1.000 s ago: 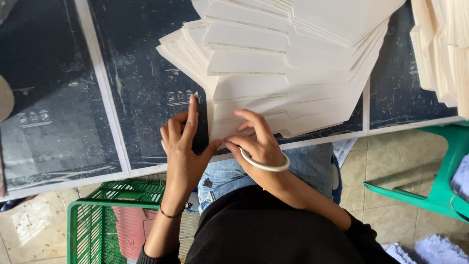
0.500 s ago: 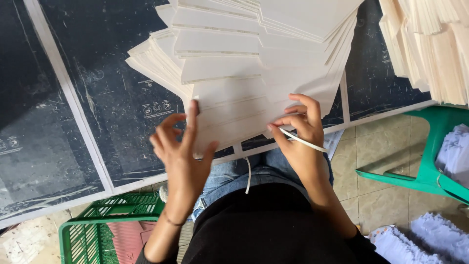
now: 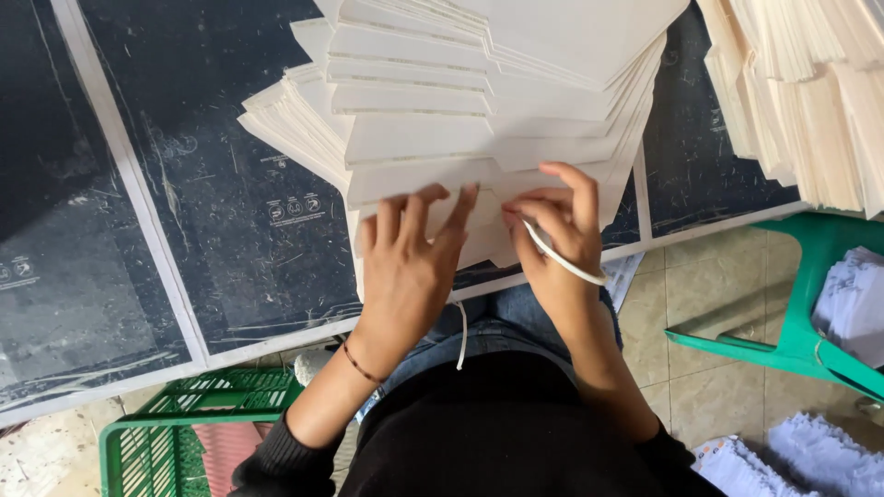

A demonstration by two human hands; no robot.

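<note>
We see a dark table (image 3: 230,212) carrying a fanned stack (image 3: 479,120) of cream paper sheets at its near edge. Our left hand (image 3: 410,267) lies flat and open, fingers spread, on the lowest sheets, while our right hand (image 3: 557,230) curls half-closed, pinching the stack's edge beside it.

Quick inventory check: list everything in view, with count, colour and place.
paper stack: one fanned pile, cream, table centre
second stack: one, cream, top right
table: one, black top with white edging
crate: one, green, floor lower left
stool: one, green, floor right
white bundles: several, on the stool and floor, lower right
bangle: one, white, by right hand
left hand: flat on front sheets
right hand: fingers pinching a sheet edge
</note>
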